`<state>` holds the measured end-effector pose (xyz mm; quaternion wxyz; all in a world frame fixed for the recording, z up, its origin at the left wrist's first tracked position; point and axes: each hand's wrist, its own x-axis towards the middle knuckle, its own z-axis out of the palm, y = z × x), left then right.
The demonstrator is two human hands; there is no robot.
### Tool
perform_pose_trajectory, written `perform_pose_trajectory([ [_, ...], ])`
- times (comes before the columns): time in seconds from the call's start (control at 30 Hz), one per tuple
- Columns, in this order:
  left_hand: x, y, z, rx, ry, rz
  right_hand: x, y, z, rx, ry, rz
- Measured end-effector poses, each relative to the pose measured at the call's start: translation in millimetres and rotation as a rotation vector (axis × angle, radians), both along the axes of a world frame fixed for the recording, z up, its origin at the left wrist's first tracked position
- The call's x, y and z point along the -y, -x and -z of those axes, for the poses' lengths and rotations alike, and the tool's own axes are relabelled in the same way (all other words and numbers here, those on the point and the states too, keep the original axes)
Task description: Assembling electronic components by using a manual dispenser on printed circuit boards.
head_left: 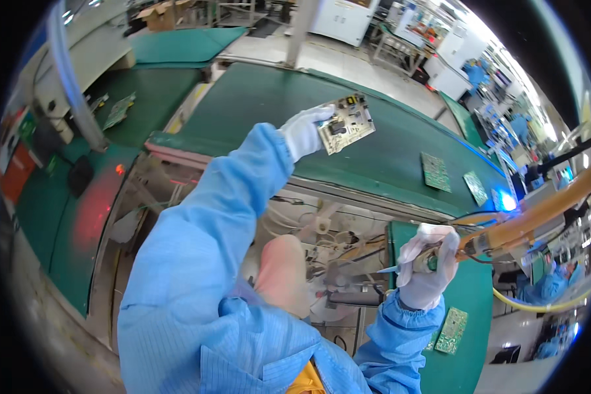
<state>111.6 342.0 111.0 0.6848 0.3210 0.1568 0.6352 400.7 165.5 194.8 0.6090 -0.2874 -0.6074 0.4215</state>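
Observation:
My left hand (303, 134), in a white glove, grips a circuit board (349, 125) by its left edge. The board is tilted above the green conveyor belt (262, 98), its dark parts and a yellow one facing up. Lower right, my gloved right hand (429, 262) is closed around a small tool with a pale blue pointed tip (389, 270). The tip points left, and the glove hides most of the tool's body. An orange flexible duct (532, 213) ends right beside this hand.
Circuit boards (435, 172) (475, 188) lie on the belt at right. More boards (452, 331) rest on a green mat (469, 289) below my right hand. Hoses and cables (328, 240) fill the gap before me. A metal post (75, 79) stands at left.

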Motion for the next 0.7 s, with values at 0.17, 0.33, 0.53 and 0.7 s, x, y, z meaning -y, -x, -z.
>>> perform_pose_trajectory([
  [0.17,173.5,103.8,6.0,0.167,0.010,0.019,6.1,48.4,-8.6,0.030,-0.088,0.102],
  [0.33,318.2,158.4,7.0,0.106,0.002,-0.270,-1.0,78.6,-15.6,0.033,-0.222,-0.010],
  [0.53,436.3,194.1,-0.5,0.080,0.011,-0.673,2.2,113.0,-27.5,-0.068,-0.135,-0.104],
  [0.7,475.1,223.4,-14.7,0.176,-0.077,-0.708,-0.4,136.6,-31.4,-0.155,-0.031,-0.026],
])
